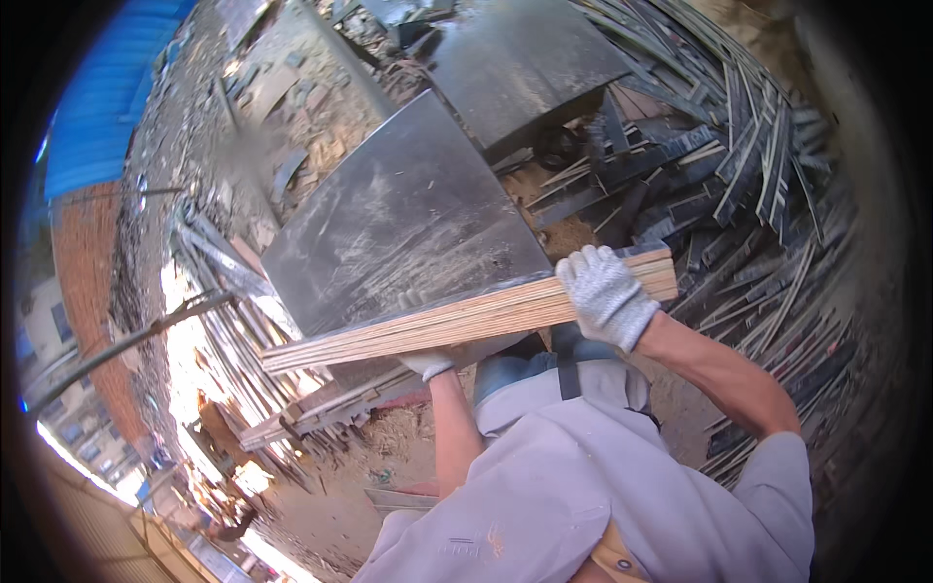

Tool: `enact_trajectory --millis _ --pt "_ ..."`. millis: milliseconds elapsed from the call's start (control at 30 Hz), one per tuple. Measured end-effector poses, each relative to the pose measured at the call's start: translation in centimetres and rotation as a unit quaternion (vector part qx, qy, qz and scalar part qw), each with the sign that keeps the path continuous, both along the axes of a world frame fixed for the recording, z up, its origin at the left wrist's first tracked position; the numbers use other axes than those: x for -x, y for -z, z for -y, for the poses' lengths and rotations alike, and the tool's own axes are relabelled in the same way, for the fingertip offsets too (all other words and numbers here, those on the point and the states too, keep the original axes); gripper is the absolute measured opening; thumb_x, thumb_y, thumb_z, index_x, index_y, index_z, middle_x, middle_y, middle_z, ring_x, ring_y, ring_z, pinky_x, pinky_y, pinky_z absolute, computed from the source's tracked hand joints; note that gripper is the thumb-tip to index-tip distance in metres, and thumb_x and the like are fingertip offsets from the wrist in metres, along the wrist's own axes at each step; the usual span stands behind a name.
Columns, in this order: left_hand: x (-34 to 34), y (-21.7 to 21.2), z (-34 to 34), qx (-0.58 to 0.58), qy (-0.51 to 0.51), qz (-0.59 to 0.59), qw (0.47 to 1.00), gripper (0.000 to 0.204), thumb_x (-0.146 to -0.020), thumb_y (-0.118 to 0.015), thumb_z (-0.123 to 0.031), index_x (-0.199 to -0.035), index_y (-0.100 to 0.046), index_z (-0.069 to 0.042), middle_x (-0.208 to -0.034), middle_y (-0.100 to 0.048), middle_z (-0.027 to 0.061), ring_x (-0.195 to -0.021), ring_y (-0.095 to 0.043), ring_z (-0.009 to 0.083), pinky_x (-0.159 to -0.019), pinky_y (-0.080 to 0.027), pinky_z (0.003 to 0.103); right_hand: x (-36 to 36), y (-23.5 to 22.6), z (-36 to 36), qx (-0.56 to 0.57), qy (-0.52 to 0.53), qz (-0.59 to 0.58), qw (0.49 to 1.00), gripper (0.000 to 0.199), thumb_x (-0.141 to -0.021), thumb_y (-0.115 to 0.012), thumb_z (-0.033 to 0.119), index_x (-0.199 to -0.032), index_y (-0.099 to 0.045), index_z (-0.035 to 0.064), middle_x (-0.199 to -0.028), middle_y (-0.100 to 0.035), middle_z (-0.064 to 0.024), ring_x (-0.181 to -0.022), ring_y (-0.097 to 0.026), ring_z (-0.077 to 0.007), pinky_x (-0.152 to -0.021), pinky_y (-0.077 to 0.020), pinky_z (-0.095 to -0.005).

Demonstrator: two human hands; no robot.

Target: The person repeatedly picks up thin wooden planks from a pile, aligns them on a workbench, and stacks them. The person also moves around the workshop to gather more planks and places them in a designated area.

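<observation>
Right grip (606, 296) over strips (457, 323), left grip (428, 363) beneath

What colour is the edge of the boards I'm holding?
The boards show tan edges with thin, darker lengthwise stripes, best in the head view.

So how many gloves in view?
2: right glove over the right end of the board stack; left glove below the stack's middle, partly hidden by it.

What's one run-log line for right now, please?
right grip: holding wood stack, right end | left grip: partly hidden, near stack's middle | dark board: beyond stack
</observation>
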State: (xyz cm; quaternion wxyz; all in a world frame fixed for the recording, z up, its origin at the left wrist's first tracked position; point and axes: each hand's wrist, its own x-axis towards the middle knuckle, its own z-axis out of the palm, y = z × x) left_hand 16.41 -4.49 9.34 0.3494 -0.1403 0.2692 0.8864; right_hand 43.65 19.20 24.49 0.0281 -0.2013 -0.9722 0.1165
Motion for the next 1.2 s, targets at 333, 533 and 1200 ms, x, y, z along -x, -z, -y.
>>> enact_trajectory --millis 333,533,1200 --pt "-0.3 -14.0 13.0 -0.021 -0.041 -0.016 0.999 0.092 -0.080 -0.067 -0.084 -0.131 -0.063 -0.008 -0.116 -0.069 0.0112 -0.107 -0.065 0.0318 -0.103 -0.051 0.054 -6.0 1.3 20.1 0.179 0.093 -0.036 0.979 0.074 -0.059 -0.095 0.039 -0.115 -0.063 0.0046 -0.102 -0.063 -0.0173 -0.092 -0.063 -0.0385 -0.079 -0.0512 -0.0507" --pt "1.7 -27.5 21.4 0.121 -0.006 -0.275 0.954 0.083 -0.090 -0.060 -0.079 -0.136 -0.060 -0.010 -0.119 -0.069 0.0077 -0.111 -0.067 0.0216 -0.096 -0.058 0.042 3.9 0.1 33.3 0.304 0.053 0.128 0.942 0.077 -0.064 -0.093 0.056 -0.114 -0.069 0.0026 -0.104 -0.070 -0.0236 -0.098 -0.071 -0.0404 -0.086 -0.0582 -0.0482" --pt "-2.6 -17.4 34.0 0.469 0.530 -0.600 0.373 0.093 -0.072 -0.073 -0.084 -0.103 -0.070 0.003 -0.106 -0.071 0.0269 -0.103 -0.070 0.0422 -0.093 -0.055 0.050 -6.7 -0.3 24.3 0.473 0.496 -0.603 0.409 0.079 -0.093 -0.071 0.064 -0.144 -0.060 0.0051 -0.142 -0.064 -0.0122 -0.124 -0.063 -0.0331 -0.109 -0.0502 -0.0473"
